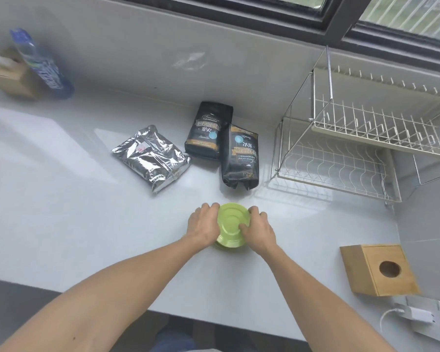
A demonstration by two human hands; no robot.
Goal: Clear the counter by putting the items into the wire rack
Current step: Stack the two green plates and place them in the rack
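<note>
A round green container (229, 219) with a ridged lid stands on the white counter (87, 224) near its front middle. My left hand (204, 223) grips its left side and my right hand (257, 226) grips its right side, thumb on the lid. Behind it lie two black coffee bags (208, 130) (240, 156) side by side and a silver foil pack (150, 156) to their left. The two-tier wire rack (341, 158) stands at the right against the wall, with nothing on either tier.
A wooden tissue box (377, 269) sits at the right front, with a white charger and socket (417, 316) beyond it. At the far left stand a blue bottle (42, 64) and another wooden box (8, 74). A window runs along the back wall.
</note>
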